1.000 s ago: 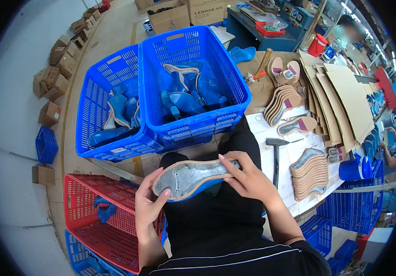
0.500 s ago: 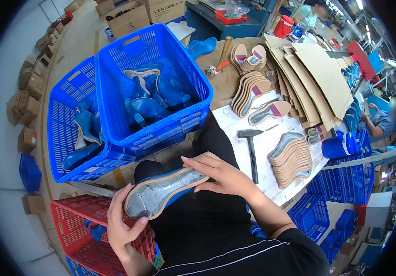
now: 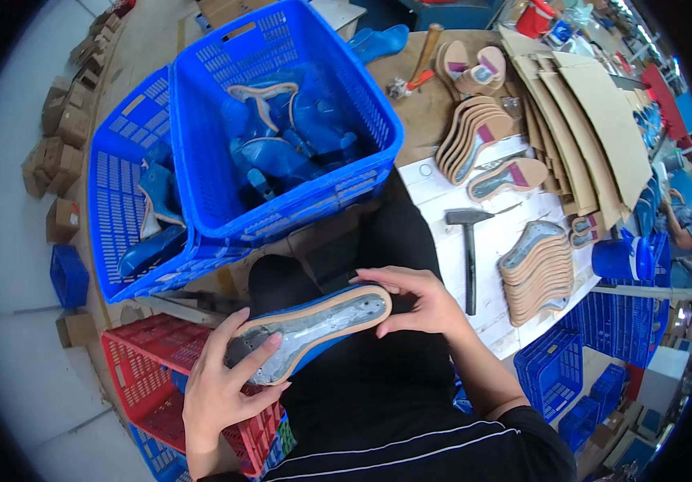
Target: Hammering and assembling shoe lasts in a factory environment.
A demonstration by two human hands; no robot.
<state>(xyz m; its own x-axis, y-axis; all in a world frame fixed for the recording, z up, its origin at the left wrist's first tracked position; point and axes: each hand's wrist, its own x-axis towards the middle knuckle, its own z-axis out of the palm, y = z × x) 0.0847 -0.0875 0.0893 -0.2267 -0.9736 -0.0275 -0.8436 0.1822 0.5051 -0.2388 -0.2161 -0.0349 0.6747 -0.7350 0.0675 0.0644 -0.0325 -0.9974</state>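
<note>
A blue shoe last (image 3: 314,353) with a tan-edged grey insole (image 3: 318,325) lying on its upturned face is above my lap. My left hand (image 3: 229,377) grips its wide forefoot end, fingers spread across the grey surface and thumb at the lower edge. Around the narrow heel end curls my right hand (image 3: 418,301), index finger at the upper edge and thumb by the lower one. The fingertips behind the last are hidden. To the right, a hammer (image 3: 469,257) lies on the white tabletop (image 3: 442,189), beside a stack of insoles (image 3: 536,273).
Blue crates (image 3: 282,221) holding blue lasts stand at front left; a red crate (image 3: 145,377) is below them. More insoles (image 3: 474,136), cardboard sheets (image 3: 595,120), a wooden-handled tool (image 3: 426,52) and a blue tub (image 3: 621,257) occupy the table area. Another person (image 3: 683,213) is at far right.
My right hand has shifted outward along the last to its heel tip, uncovering the insole there. The left fingers have moved onto the forefoot surface. The whole view has shifted slightly.
</note>
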